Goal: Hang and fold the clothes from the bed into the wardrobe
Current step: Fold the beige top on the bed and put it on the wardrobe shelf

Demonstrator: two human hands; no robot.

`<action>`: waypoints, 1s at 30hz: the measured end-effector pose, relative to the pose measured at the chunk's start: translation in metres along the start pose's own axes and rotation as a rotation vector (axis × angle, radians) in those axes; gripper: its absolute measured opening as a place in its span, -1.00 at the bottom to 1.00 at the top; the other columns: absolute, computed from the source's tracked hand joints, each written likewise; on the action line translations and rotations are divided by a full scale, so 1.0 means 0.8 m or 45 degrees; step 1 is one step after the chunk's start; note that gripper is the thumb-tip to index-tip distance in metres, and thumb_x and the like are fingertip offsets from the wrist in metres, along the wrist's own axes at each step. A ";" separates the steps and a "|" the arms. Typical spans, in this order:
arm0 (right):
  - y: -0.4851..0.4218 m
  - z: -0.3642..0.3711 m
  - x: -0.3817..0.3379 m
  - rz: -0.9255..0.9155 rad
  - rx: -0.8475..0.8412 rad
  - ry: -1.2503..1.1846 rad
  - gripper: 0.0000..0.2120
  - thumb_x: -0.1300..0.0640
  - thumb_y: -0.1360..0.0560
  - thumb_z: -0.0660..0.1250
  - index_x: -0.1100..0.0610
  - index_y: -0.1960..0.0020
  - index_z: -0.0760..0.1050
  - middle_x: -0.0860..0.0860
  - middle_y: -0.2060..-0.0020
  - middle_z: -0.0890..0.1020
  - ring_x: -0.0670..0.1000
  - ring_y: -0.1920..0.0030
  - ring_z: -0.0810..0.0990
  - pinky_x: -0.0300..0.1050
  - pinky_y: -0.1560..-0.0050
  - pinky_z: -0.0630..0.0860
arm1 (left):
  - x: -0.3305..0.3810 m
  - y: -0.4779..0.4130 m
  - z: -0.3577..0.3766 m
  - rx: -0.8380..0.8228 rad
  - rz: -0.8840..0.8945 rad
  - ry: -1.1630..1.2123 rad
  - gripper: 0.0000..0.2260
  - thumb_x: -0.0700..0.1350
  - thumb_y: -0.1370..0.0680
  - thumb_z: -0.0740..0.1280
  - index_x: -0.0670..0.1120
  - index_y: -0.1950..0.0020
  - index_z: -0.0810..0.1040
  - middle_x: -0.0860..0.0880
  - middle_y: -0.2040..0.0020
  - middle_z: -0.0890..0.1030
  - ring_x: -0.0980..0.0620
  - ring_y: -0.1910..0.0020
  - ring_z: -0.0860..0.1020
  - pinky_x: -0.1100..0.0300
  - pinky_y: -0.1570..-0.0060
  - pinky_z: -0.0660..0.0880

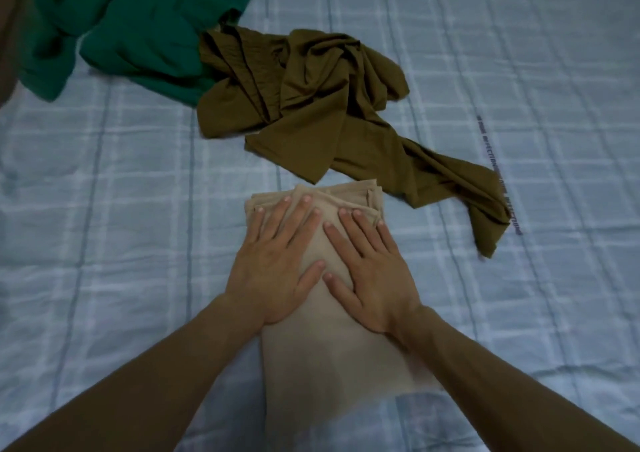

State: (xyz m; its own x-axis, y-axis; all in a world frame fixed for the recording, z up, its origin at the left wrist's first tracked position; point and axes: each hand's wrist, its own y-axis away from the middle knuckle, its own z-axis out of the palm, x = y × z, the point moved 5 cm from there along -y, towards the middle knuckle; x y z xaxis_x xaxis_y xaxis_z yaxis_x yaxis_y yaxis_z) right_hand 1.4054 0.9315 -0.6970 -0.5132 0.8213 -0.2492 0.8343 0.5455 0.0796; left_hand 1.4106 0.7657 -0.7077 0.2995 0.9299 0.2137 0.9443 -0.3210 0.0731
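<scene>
A beige garment (329, 358) lies folded into a long narrow strip on the bed, running from the near edge toward the middle. My left hand (277, 264) and my right hand (370, 271) both rest flat on its far half, fingers spread, palms down, side by side. Neither hand grips the cloth. Beyond the strip lies a crumpled olive-brown garment (311, 98), one leg of it trailing to the right. A green garment (138, 29) lies bunched at the far left, touching the olive one.
The bed is covered by a pale blue checked sheet (502, 71) that fills the view. A blurred dark shape sits at the far left edge (8, 36). No wardrobe or hanger is in view.
</scene>
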 end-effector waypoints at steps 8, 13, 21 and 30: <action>0.034 -0.006 -0.018 0.037 -0.106 0.059 -0.39 -0.17 -0.66 -0.03 0.00 -0.61 -0.12 0.06 -0.60 -0.09 0.06 -0.59 -0.21 0.17 -0.56 -0.10 | 0.026 0.040 -0.018 -0.084 -0.138 -0.139 -0.37 0.20 -0.62 -0.11 -0.07 -0.63 0.05 -0.08 -0.64 -0.01 -0.10 -0.61 -0.14 -0.22 -0.54 -0.19; 0.122 -0.010 -0.043 -0.030 -0.134 0.121 -0.39 -0.22 -0.66 -0.06 0.01 -0.61 -0.08 0.09 -0.60 -0.02 0.09 -0.59 -0.12 0.13 -0.56 -0.04 | 0.093 0.121 -0.016 -0.101 -0.024 0.000 -0.40 0.15 -0.60 0.03 -0.15 -0.57 0.25 -0.13 -0.58 0.24 -0.12 -0.59 0.12 -0.20 -0.52 0.13; 0.164 -0.019 -0.035 -0.114 -0.307 0.067 -0.10 -0.41 -0.45 0.20 -0.01 -0.61 -0.03 0.04 -0.60 -0.05 0.05 -0.59 -0.17 0.08 -0.57 -0.07 | 0.114 0.174 -0.009 -0.145 0.099 0.102 -0.15 0.22 -0.35 0.35 -0.13 -0.57 0.27 -0.10 -0.58 0.22 -0.11 -0.57 0.19 -0.10 -0.51 0.18; 0.170 -0.050 -0.042 -0.052 0.065 -0.010 -0.37 0.39 -0.21 0.51 0.22 -0.28 0.57 0.20 -0.29 0.56 0.25 -0.31 0.53 0.22 -0.22 0.54 | 0.114 0.173 -0.039 0.219 0.026 0.241 -0.51 -0.26 -0.08 0.60 -0.16 -0.01 0.69 -0.11 -0.07 0.69 -0.12 -0.02 0.67 0.07 0.08 0.60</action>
State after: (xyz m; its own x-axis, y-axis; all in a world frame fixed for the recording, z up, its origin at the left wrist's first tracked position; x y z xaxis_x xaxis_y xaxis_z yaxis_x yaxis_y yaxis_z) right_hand 1.5282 0.9846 -0.6394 -0.5458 0.7970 -0.2585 0.8219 0.5693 0.0199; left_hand 1.5643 0.8006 -0.6475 0.3031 0.8679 0.3935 0.9525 -0.2888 -0.0967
